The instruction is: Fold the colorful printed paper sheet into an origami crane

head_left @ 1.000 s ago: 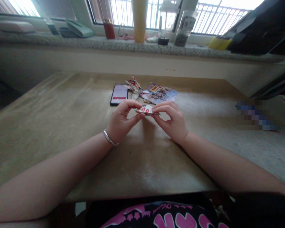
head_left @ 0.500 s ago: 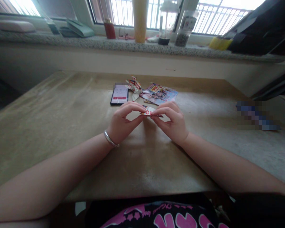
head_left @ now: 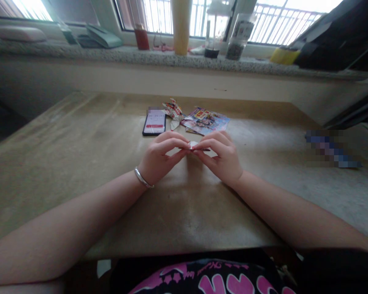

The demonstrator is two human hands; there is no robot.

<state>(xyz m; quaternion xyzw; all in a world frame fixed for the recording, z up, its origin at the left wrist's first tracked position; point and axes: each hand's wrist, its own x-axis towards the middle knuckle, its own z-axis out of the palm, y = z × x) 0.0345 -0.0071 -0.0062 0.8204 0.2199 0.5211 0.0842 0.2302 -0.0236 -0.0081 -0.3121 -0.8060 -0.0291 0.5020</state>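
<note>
Between my fingertips, over the middle of the table, is a small piece of folded printed paper (head_left: 194, 144), white with red marks. My left hand (head_left: 159, 157), with a silver bangle at its wrist, pinches the paper's left side between thumb and fingers. On its other side my right hand (head_left: 222, 157) pinches it the same way. Most of the paper is hidden by the fingers. Just beyond my hands lie a folded paper figure (head_left: 174, 113) in white, red and orange, and a few colourful printed sheets (head_left: 206, 121).
A phone (head_left: 154, 122) with a lit screen lies on the table (head_left: 110, 220) beyond my left hand. At the right is a blurred-out bluish item (head_left: 331, 149). The stone windowsill (head_left: 159, 59) behind holds a red-capped jar (head_left: 141, 37), clear containers and a black bag (head_left: 334, 36).
My fingers have closed in over the paper, and it now tilts flatter, with less of its printed face showing. Both arms stay in nearly the same place.
</note>
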